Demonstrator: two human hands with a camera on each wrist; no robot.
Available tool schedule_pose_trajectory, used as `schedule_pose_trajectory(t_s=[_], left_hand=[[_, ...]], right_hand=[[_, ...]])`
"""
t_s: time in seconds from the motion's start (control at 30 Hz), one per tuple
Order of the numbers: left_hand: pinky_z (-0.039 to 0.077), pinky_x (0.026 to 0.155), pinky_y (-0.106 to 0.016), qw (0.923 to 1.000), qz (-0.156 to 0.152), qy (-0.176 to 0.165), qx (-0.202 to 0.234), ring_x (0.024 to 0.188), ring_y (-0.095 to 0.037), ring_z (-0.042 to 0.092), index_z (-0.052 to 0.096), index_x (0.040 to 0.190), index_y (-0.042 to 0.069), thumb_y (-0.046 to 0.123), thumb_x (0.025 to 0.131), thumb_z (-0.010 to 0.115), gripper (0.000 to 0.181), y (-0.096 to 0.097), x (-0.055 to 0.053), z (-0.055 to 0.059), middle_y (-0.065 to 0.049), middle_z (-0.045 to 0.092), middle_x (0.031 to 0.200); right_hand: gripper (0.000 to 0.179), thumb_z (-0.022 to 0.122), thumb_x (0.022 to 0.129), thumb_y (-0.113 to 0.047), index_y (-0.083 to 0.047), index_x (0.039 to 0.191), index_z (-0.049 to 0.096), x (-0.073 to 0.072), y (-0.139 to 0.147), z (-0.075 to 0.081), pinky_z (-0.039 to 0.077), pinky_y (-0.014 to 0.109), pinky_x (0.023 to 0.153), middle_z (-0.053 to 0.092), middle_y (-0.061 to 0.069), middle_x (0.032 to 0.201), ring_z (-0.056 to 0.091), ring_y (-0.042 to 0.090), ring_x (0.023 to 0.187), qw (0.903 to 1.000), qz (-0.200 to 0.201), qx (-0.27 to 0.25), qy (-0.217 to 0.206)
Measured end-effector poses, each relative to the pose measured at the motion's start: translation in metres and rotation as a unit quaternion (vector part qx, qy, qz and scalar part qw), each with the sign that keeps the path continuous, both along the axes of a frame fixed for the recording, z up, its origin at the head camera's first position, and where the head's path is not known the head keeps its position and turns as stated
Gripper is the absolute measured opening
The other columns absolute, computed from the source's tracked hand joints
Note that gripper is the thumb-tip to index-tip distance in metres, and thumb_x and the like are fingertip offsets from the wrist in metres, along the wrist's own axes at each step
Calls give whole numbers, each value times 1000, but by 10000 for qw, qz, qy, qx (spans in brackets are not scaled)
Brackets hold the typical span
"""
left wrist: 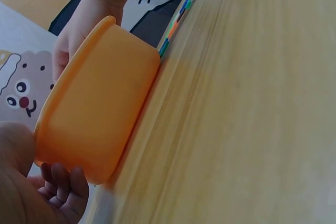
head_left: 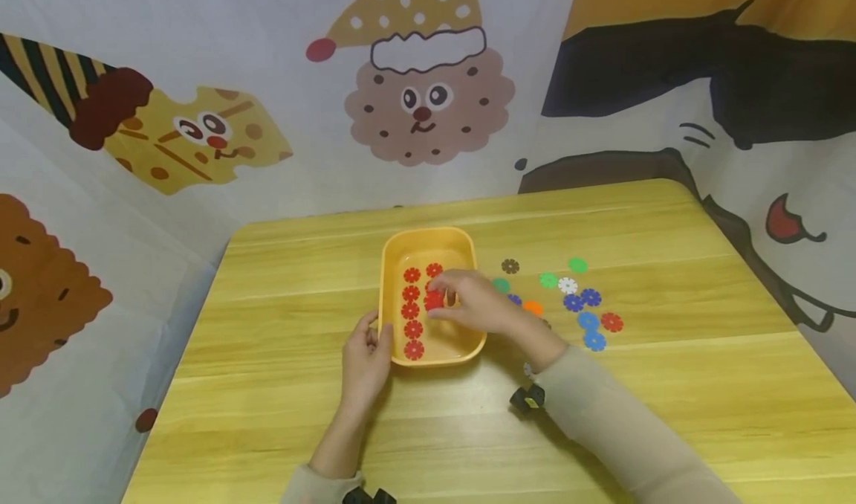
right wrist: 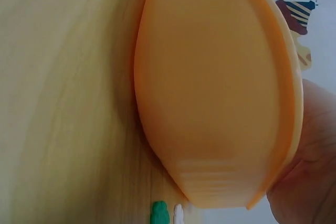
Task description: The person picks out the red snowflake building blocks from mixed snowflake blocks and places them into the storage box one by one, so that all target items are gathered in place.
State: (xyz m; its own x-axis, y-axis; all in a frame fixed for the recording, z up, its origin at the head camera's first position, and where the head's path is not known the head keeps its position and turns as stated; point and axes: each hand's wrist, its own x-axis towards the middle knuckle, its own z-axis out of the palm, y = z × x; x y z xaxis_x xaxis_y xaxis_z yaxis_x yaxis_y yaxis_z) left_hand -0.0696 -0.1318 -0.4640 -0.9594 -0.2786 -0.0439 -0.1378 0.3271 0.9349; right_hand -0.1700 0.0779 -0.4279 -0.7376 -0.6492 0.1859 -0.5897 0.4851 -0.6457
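Observation:
A yellow-orange plastic bin (head_left: pixel 461 351) stands on the table, its long sides running away from me. Inside, several red snowflake discs (head_left: pixel 413 329) line up in a column along the left side, and more lie at the right. With the thumb at the rim and fingers on the outer wall, my left hand (head_left: pixel 364 359) grips the bin's near left corner. My right hand (head_left: pixel 478 301) reaches over the right rim and pinches a red snowflake disc (head_left: pixel 435 301) low inside. The bin's wall (right wrist: pixel 210 87) hides those fingertips in the right wrist view.
Right of the bin, loose snowflake discs lie scattered on the wooden table (head_left: pixel 267 400): blue (head_left: pixel 588 321), white (head_left: pixel 568 286), green (head_left: pixel 578 265), brown (head_left: pixel 510 266) and a red one (head_left: pixel 611 322). My right forearm covers some. A cartoon-printed cloth (head_left: pixel 301 169) hangs behind the table.

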Motion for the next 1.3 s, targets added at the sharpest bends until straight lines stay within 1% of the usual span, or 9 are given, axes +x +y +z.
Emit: schedule_pose_trajectory(t_s=[0.2,0.3,0.43,0.6,0.8,0.93,1.03,1.13,1.3], left_hand=[[39,46,-20,10000,-15,-13,30,56,-12,45,56,139,1,16,101,62,42,0,0,0,-3,53,71],[38,46,-20,10000,-23,-1,11,56,-11,45,56,140,1,16,101,62,42,0,0,0,-3,52,71],[37,46,-20,10000,-21,27,-7,56,-12,44,56,139,1,16,101,62,42,0,-1,0,-3,52,71],[37,46,-20,10000,-20,9,-27,56,-12,45,55,140,1,17,101,62,43,0,-2,0,-3,52,71],[37,46,-20,10000,-40,-60,-2,56,-12,44,54,142,1,19,101,61,45,1,-2,2,-3,52,72],[37,46,-20,10000,-50,-19,-12,56,-11,44,54,141,0,18,101,61,44,1,-1,1,-3,52,71],[37,46,-20,10000,-48,-4,-17,56,-11,44,54,140,0,17,101,61,44,1,-1,1,-3,51,72],[38,46,-20,10000,-40,-15,-26,57,-12,44,54,141,0,17,101,61,44,1,-1,1,-3,52,72],[38,46,-20,10000,-8,-23,-50,56,-11,44,54,141,0,17,101,61,44,1,0,1,-3,51,71]], right_hand=[[38,85,83,-29,-9,112,71,2,-4,0,53,26,74,68,-3,96,64,17,84,9980,-18,620,149],[36,86,81,-30,-11,109,72,3,-5,-2,53,27,74,67,-5,93,64,16,81,9960,53,845,267],[36,86,81,-34,-13,106,73,3,-6,-3,52,31,80,67,-7,91,62,12,80,9924,141,1125,486],[38,86,80,-37,-14,108,74,3,-5,-2,49,39,91,69,-5,97,62,13,88,9891,209,1385,462],[40,85,80,-36,-11,110,73,3,-4,-1,48,42,95,70,0,103,62,18,96,9885,213,1442,408],[36,83,84,-32,-10,110,72,2,-2,-1,50,40,95,70,1,103,63,19,97,9924,238,1156,353],[34,81,87,-27,-6,112,71,0,0,-1,53,40,93,70,6,104,64,22,98,9979,236,597,124],[32,79,90,-21,-2,114,69,-1,5,0,55,42,91,69,12,106,64,28,100,9997,210,-93,-77],[30,77,91,-16,-3,116,68,0,16,2,55,45,88,68,13,103,63,28,97,9968,-89,-775,175]])
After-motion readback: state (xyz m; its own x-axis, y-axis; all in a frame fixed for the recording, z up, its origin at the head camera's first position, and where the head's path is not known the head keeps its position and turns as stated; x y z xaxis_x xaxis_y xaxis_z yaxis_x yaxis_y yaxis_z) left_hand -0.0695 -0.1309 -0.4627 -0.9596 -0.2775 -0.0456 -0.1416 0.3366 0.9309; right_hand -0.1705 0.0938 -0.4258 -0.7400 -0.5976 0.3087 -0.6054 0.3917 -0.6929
